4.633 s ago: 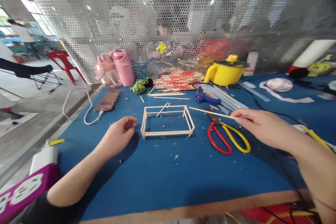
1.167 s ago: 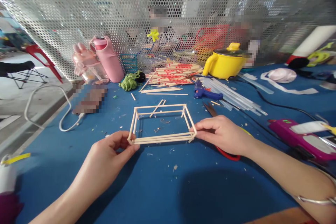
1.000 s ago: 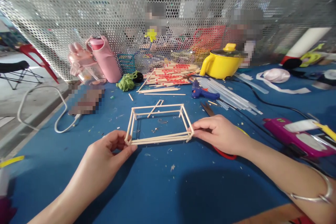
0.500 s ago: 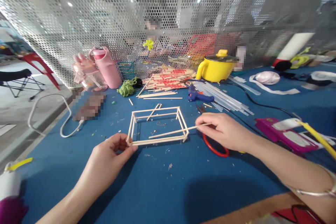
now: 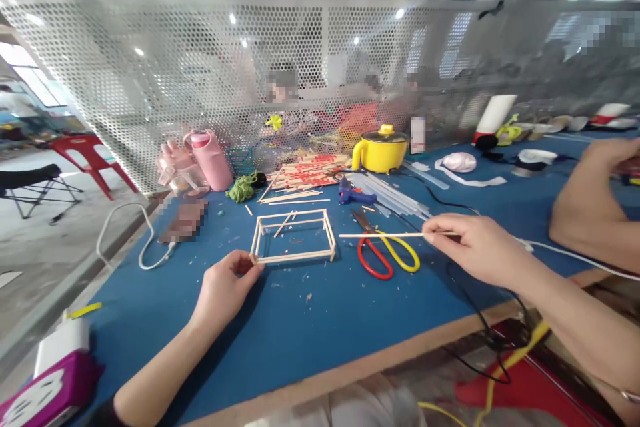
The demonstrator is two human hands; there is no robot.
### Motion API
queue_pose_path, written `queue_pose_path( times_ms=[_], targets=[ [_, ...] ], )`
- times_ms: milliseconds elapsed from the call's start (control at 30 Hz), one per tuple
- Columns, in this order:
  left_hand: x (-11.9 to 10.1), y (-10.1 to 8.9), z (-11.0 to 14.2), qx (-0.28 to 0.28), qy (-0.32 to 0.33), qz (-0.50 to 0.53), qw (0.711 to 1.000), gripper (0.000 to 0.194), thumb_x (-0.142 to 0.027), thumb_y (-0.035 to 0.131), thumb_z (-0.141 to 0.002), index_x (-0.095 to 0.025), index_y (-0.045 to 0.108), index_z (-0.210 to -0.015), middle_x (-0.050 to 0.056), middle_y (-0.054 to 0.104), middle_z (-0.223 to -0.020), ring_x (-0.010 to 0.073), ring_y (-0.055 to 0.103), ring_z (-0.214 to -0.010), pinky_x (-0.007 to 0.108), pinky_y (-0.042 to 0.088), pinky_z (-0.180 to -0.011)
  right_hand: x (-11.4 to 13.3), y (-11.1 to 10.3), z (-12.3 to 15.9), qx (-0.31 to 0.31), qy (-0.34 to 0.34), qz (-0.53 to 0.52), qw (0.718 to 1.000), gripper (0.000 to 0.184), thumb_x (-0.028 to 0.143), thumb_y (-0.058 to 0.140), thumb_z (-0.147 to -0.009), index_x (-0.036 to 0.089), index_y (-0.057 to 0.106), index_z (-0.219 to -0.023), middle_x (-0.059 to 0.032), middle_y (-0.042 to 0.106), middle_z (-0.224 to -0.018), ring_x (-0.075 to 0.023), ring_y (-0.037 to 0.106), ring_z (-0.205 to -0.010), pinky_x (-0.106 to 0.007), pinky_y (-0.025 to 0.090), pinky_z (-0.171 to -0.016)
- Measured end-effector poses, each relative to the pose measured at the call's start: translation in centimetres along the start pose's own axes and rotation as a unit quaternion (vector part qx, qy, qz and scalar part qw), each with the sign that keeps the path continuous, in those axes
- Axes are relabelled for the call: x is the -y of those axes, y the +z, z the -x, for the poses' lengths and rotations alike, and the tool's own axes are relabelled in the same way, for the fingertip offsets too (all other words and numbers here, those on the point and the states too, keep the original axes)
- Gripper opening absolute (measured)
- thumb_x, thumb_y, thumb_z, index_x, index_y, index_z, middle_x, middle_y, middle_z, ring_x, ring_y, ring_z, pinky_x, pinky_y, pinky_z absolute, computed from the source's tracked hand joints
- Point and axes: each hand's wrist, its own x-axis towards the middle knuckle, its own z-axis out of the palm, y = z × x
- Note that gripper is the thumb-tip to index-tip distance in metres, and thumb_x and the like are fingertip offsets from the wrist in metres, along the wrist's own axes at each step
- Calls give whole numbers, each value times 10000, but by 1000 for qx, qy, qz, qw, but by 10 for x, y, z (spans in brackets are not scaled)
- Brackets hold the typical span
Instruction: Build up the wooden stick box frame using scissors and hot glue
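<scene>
A box-shaped frame of thin wooden sticks (image 5: 295, 257) rests on the blue table. At its near left corner, my left hand (image 5: 227, 283) pinches the sticks between thumb and fingers. My right hand (image 5: 467, 247) grips one end of a single wooden stick (image 5: 383, 235), which points left, level, toward the frame but apart from it. Beneath that stick lie scissors (image 5: 377, 259) with one red and one yellow handle. Behind them sits a blue glue gun (image 5: 356, 193). Two short sticks (image 5: 286, 221) cross at the frame's far side.
Wooden sticks in red-printed wrappers (image 5: 305, 173), clear glue sticks (image 5: 393, 193) and a yellow pot (image 5: 383, 152) stand at the back. Green yarn (image 5: 243, 188), a pink bottle (image 5: 213, 163) and a phone (image 5: 184, 220) are left. Another person's arm (image 5: 590, 193) rests at right.
My right hand has drawn its stick rightward, out of the frame, and it now lies over the scissors. My left hand keeps hold of the corner. The view has shifted and widened.
</scene>
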Motion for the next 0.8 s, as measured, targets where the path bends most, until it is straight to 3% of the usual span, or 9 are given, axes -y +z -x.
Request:
queue_pose_path(
  times_ms=[100, 200, 300, 367, 433, 500, 633, 700, 800],
  targets=[
    [2, -2, 5, 1, 5, 2, 1000, 285, -466, 560, -776, -184, 600, -792, -1, 645, -699, 169, 596, -682, 272, 430, -673, -8, -11, 10, -14, 19, 57, 998, 227, 373, 490, -851, 220, 648, -794, -32, 698, -797, -201, 598, -660, -303, 409, -609],
    [0, -4, 16, -9, 12, 3, 1000, 304, -447, 570, -763, -181, 600, -908, 20, 649, -792, 176, 604, -702, 282, 458, -660, -1, -15, 18, -17, 21, 19, 999, 250, 409, 478, -865, 220, 633, -812, -35, 691, -786, -202, 602, -669, -299, 428, -616],
    [-19, -9, 33, -148, 77, -34, 985, 504, -374, 587, -753, -181, 493, -1208, 112, 573, -1146, 234, 594, -930, 361, 488, -778, 24, -8, 18, 12, -46, -30, 998, 239, 365, 467, -886, 213, 624, -791, -39, 681, -806, -187, 598, -705, -286, 436, -643],
    [-43, -12, 43, -250, 154, -89, 952, 536, -308, 565, -785, -180, 435, -1289, 144, 519, -1235, 280, 517, -1103, 431, 424, -921, 45, 1, 12, 30, -96, -51, 994, 228, 308, 459, -896, 206, 623, -776, -39, 669, -803, -169, 590, -703, -273, 429, -646],
    [-72, -14, 49, -269, 220, -116, 931, 484, -254, 545, -817, -175, 443, -1283, 141, 525, -1237, 277, 471, -1174, 441, 352, -1006, 64, 11, 5, 39, -135, -61, 988, 211, 256, 465, -892, 203, 628, -767, -31, 658, -798, -156, 585, -709, -261, 416, -649],
    [-98, -11, 49, -221, 265, -104, 933, 340, -232, 512, -849, -169, 534, -1182, 129, 564, -1191, 254, 485, -1159, 403, 359, -1004, 79, 19, -3, 42, -166, -64, 983, 195, 224, 476, -886, 203, 632, -771, -23, 648, -788, -148, 579, -716, -254, 403, -650],
    [-128, 4, 38, 40, 282, -34, 958, 236, -235, 438, -898, -202, 652, -992, 67, 680, -986, 192, 612, -924, 296, 456, -817, 99, 29, -17, 32, -230, -55, 971, 184, 216, 476, -899, 192, 638, -816, -26, 613, -754, -144, 555, -691, -250, 376, -620],
    [-131, 10, 31, 76, 246, -5, 966, 237, -262, 442, -900, -207, 669, -938, 35, 695, -847, 164, 618, -754, 261, 449, -687, 106, 34, -23, 15, -255, -50, 966, 176, 215, 479, -902, 184, 641, -841, -33, 609, -757, -149, 551, -697, -253, 371, -622],
    [-128, 12, 22, 61, 215, 10, 975, 223, -297, 478, -882, -200, 678, -866, 2, 666, -721, 133, 555, -627, 236, 398, -600, 111, 42, -31, -10, -273, -44, 961, 174, 220, 479, -906, 173, 637, -847, -47, 623, -777, -163, 555, -723, -271, 375, -651]
  ],
)
